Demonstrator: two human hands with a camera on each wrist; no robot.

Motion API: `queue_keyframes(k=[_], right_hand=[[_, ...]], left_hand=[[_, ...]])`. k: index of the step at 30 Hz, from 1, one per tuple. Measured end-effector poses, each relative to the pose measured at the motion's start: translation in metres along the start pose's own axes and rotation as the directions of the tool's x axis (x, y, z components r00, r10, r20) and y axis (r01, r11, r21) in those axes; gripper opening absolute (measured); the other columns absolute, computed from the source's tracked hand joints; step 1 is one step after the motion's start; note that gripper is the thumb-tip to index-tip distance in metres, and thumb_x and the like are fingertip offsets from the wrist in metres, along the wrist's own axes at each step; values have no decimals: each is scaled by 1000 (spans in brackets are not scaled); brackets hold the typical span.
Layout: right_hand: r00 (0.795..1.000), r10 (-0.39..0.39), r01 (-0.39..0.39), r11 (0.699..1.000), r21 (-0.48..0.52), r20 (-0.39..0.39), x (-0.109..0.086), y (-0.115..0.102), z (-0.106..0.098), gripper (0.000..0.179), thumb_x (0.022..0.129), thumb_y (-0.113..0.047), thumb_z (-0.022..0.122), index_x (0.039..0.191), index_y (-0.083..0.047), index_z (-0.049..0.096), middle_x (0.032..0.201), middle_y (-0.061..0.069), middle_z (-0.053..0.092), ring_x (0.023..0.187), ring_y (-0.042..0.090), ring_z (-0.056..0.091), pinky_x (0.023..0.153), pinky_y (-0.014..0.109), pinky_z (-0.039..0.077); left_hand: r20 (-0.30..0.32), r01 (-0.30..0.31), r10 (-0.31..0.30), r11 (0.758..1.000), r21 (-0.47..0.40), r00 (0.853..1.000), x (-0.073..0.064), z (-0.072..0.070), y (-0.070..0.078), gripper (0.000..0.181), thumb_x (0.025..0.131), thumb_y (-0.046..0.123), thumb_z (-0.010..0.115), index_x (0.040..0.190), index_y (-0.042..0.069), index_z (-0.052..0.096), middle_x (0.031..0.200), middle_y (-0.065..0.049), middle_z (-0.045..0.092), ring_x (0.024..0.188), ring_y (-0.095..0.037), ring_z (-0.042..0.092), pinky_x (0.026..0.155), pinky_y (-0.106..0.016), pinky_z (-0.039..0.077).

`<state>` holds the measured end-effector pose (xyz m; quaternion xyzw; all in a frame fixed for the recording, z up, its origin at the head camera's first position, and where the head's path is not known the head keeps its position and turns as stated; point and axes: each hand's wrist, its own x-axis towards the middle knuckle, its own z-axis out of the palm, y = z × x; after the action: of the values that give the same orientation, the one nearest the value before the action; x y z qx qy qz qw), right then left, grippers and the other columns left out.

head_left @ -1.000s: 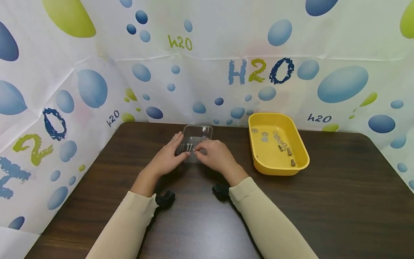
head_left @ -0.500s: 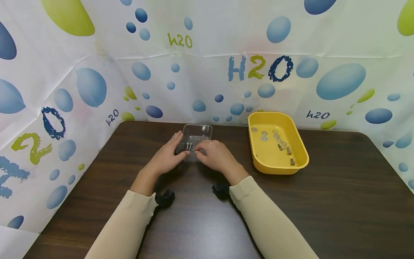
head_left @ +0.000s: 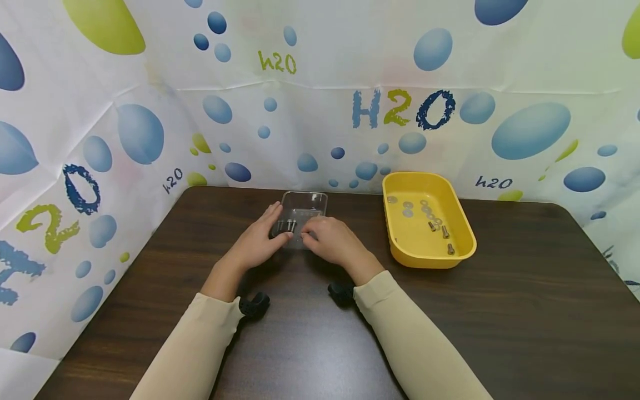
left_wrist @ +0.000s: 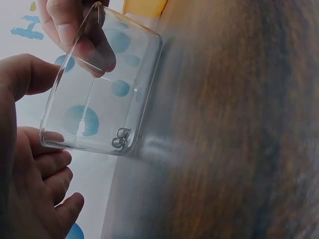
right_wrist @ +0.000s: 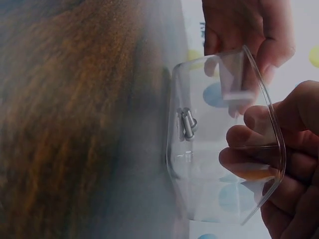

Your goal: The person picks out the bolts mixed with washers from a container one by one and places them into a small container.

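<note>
A clear plastic box stands near the table's back edge between both hands. My left hand rests along its left side, fingers extended and the thumb at the near rim. My right hand has its curled fingertips inside the box at the near right, thumb close against them. Whether something small is pinched there I cannot tell. In the right wrist view, a few metal bolts lie together on the box floor. Two round bolt ends show through the wall in the left wrist view.
To the right stands a yellow tray holding several washers and 3 bolts. A white patterned sheet hangs right behind the dark wooden table. Black wrist mounts jut inward under the sleeves.
</note>
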<state>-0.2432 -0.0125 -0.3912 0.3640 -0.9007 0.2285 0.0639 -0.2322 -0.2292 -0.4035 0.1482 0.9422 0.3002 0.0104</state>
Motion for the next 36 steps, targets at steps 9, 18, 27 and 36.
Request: queue_keyframes(k=[9, 18, 27, 36], right_hand=[[999, -30, 30, 1000, -9, -23, -1, 1, 0, 19, 96, -18, 57, 99, -12, 75, 100, 0, 72, 93, 17, 66, 87, 35, 54], [999, -27, 27, 1000, 1, -34, -2, 2, 1, 18, 96, -17, 57, 99, -12, 74, 99, 0, 72, 91, 17, 65, 86, 35, 54], [1000, 1, 0, 998, 59, -17, -2, 3, 1, 23, 97, -18, 58, 113, -9, 73, 110, 3, 73, 103, 20, 67, 93, 38, 53], [999, 28, -23, 995, 96, -46, -4, 1, -4, 27, 96, -19, 61, 120, -9, 70, 120, 4, 71, 113, 21, 65, 99, 39, 51]], left_hand=[[-1, -3, 3, 1000, 4, 1000, 1, 0, 1, 79, 97, 43, 53, 158, 7, 18, 166, -10, 13, 153, -29, 10, 118, -58, 21], [-3, 3, -3, 1000, 5, 1000, -1, 1, 2, 79, 97, 45, 53, 158, 9, 18, 166, -9, 13, 153, -27, 11, 118, -57, 23], [-1, 3, -3, 1000, 1, 1000, -2, 0, 3, 80, 97, 47, 53, 158, 10, 17, 166, -6, 12, 153, -26, 10, 118, -57, 22], [7, 0, 0, 1000, 7, 1000, -1, -1, 1, 79, 97, 46, 52, 158, 9, 18, 166, -5, 12, 153, -27, 10, 118, -57, 21]])
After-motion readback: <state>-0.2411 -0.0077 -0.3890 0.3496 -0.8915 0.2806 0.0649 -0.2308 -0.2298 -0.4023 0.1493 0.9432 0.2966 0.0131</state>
